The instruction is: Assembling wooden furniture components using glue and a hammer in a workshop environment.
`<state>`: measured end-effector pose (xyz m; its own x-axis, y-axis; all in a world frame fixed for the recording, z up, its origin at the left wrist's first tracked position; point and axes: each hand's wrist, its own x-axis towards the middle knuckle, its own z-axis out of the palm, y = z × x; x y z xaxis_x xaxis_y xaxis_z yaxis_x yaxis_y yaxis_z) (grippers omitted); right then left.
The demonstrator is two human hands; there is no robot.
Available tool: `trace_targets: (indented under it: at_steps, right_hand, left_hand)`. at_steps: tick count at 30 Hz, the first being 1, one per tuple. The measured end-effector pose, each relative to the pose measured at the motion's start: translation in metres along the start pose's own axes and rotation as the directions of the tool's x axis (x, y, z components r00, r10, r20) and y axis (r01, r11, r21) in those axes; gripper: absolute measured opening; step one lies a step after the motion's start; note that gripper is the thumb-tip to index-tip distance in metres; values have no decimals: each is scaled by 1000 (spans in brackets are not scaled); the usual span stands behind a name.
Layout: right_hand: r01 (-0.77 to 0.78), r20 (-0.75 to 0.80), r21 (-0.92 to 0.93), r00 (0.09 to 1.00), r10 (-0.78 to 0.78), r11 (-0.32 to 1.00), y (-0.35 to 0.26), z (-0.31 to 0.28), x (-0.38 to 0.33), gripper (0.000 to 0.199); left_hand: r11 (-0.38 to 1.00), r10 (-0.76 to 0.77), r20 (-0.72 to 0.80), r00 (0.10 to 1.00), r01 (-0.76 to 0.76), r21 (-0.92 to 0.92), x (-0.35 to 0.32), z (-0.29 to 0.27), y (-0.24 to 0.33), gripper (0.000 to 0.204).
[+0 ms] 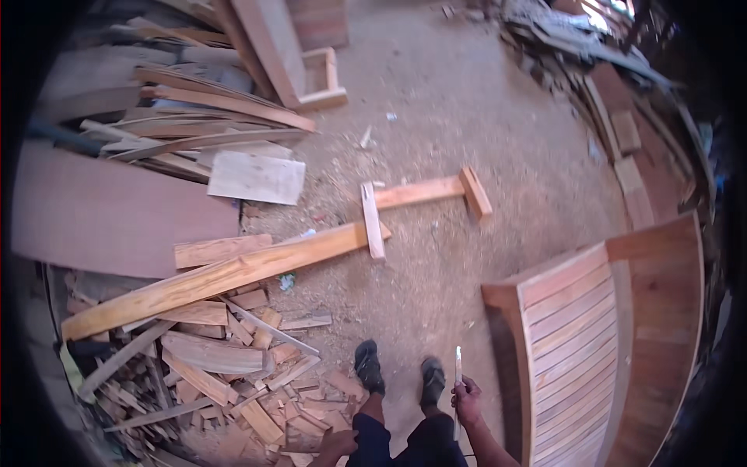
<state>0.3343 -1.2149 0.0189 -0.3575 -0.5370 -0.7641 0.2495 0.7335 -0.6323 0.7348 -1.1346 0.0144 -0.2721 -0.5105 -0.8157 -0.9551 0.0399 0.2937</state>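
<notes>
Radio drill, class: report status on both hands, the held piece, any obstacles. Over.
Right hand gripping thin pale stick. Left hand beside left thigh, hold unclear. Wood scraps heaped left of the feet; slatted wooden furniture to the right.

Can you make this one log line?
Right hand: holds thin, pale, stick-like object | Left hand: beside dark cloth shorts | Right side: brown slatted wooden furniture | Left side: long yellowish wooden plank

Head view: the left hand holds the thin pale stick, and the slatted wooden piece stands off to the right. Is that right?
Not quite: the head view shows the right hand holding the thin pale stick, not the left hand. The slatted wooden piece does stand off to the right.
</notes>
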Motion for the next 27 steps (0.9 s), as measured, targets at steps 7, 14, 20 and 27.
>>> trace_targets:
  at_steps: [7,14,20,27]
  right_hand:
    - [313,130,-112,946,-299,943,-127,-51,-23,29]
    - [480,476,-12,774,-417,877,-202,-76,-44,14]
    - [428,587,-163,766,-261,889,-185,-34,-95,15]
    - [504,839,-268,541,-58,821,-86,89,-238,47]
  left_hand:
    - [436,-52,-166,985,-128,-891,-148,-124,81,45]
    - [256,-841,-434,324,-468,-846,-430,-119,168,11]
    - [393,-909,-217,-355,-557,-732,-653,49,236,11]
    - [807,-341,8,-940,-297,-510,-874,196,400,28]
